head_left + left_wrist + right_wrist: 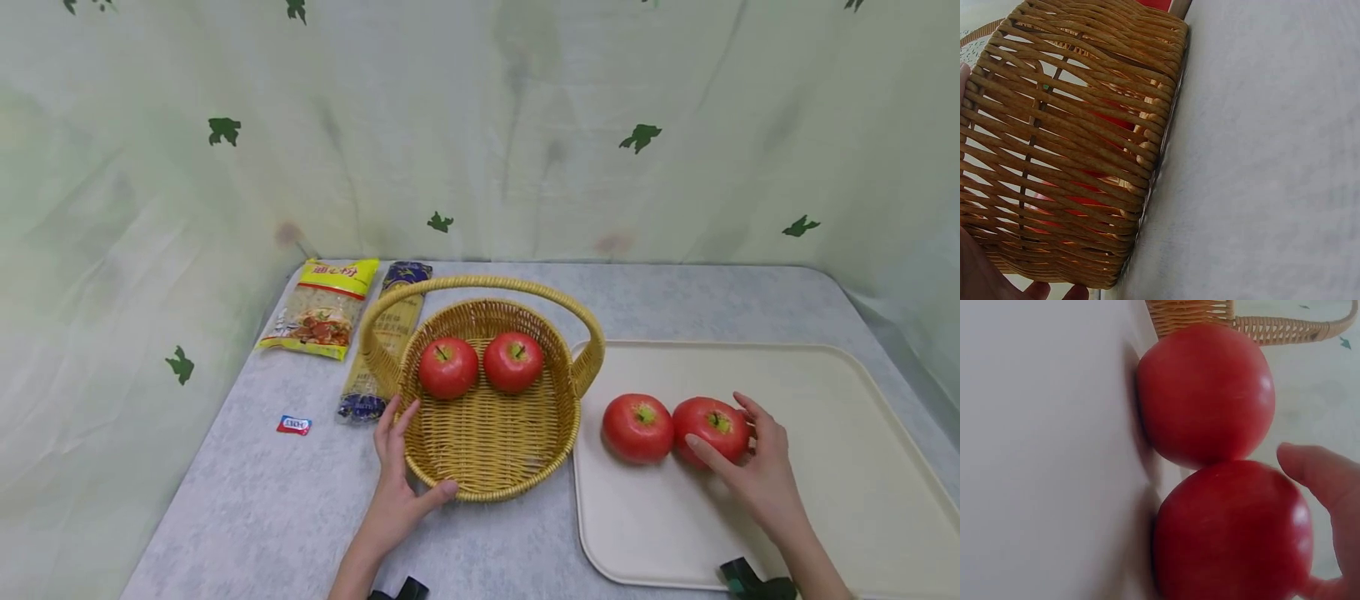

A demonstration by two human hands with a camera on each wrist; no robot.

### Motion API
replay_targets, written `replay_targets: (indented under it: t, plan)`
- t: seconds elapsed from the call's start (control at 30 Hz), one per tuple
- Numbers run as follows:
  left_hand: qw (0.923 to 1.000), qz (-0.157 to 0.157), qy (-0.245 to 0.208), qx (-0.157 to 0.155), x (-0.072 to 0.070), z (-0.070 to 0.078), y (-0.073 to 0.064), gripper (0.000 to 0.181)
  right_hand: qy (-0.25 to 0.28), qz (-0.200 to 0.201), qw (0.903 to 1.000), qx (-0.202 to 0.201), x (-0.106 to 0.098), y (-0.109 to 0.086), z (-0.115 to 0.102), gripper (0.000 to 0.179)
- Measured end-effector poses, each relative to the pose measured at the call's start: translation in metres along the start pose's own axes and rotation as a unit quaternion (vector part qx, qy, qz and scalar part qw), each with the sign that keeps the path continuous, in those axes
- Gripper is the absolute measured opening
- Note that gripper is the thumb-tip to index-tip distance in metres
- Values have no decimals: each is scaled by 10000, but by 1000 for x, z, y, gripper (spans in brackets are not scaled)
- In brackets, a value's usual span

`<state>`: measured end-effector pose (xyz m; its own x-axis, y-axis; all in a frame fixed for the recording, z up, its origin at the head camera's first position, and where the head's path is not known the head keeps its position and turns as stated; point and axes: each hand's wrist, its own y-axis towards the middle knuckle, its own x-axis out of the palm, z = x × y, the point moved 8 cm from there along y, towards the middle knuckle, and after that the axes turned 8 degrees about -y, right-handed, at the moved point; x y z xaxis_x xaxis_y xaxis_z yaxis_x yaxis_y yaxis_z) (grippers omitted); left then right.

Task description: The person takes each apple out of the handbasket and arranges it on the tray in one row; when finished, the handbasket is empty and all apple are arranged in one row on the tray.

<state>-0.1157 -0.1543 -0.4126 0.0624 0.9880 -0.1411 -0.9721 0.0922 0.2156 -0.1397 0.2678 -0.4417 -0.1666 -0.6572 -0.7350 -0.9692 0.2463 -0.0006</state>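
A woven basket (487, 467) with an arched handle stands on the table, two red apples (448, 367) in its far half. My left hand (401, 487) holds its near left rim, thumb at the front and fingers along the left side. In the left wrist view, the woven side of the basket (1066, 144) fills much of the picture. Two larger red apples sit side by side on a cream tray (840, 500). Around the right one (710, 431) is my right hand (757, 471), thumb and fingers spread. The right wrist view shows its thumb apart from that apple (1232, 531).
Left of the basket lie a yellow pasta bag (318, 308) and a long noodle packet (393, 325), partly behind the handle. A small red and blue packet (294, 425) lies nearer. The left apple on the tray (637, 428) is close to the basket. A patterned curtain (480, 125) hangs behind.
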Motion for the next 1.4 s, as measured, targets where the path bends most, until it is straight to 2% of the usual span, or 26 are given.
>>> replay_targets:
  t: [0.13, 0.2, 0.27, 0.4, 0.5, 0.6, 0.7, 0.8, 1.0, 1.13, 1.27, 1.33, 1.4]
  plan:
    - [10000, -8, 31, 10, 1, 1, 0, 97, 21, 833, 9964, -144, -8, 6, 14, 80]
    - [10000, -11, 47, 3, 1, 1, -1, 97, 140, 1275, 9913, -282, -9, 10, 26, 73]
    - [10000, -17, 54, 6, 2, 1, -1, 97, 247, 1695, 9836, -564, -12, 10, 27, 67]
    - [10000, -26, 51, 25, 3, 1, -1, 98, 659, 2159, 9659, -1270, -30, -9, -24, 53]
    - [10000, -28, 54, 14, 3, 0, -1, 98, 907, 2274, 9560, -1616, -37, -22, -60, 45]
    - [10000, -26, 61, 1, 3, 0, -1, 98, 1121, 2216, 9497, -1905, -36, -28, -82, 40]
    - [10000, -20, 74, 19, 3, 1, 0, 98, 1379, 1980, 9448, -2217, -29, -32, -100, 37]
    - [9999, -11, 89, 56, 2, 2, 0, 98, 1636, 1875, 9338, -2572, -20, -36, -117, 34]
    - [9999, 2, 104, 52, 1, 2, 0, 98, 2168, 1659, 9040, -3289, -8, -55, -166, 29]
    - [10000, 5, 78, -10, 1, 2, 0, 97, 2405, 1321, 8842, -3780, -5, -64, -202, 24]
    - [10000, 3, 51, -9, 1, 2, 0, 97, 2548, 895, 8680, -4168, 7, -62, -221, 23]
    - [10000, 2, 43, 4, 1, 1, 0, 97, 2487, 708, 8654, -4292, 17, -58, -226, 25]
    - [10000, 4, 37, 17, 1, 1, 0, 97, 2349, 495, 8691, -4324, 27, -52, -229, 28]
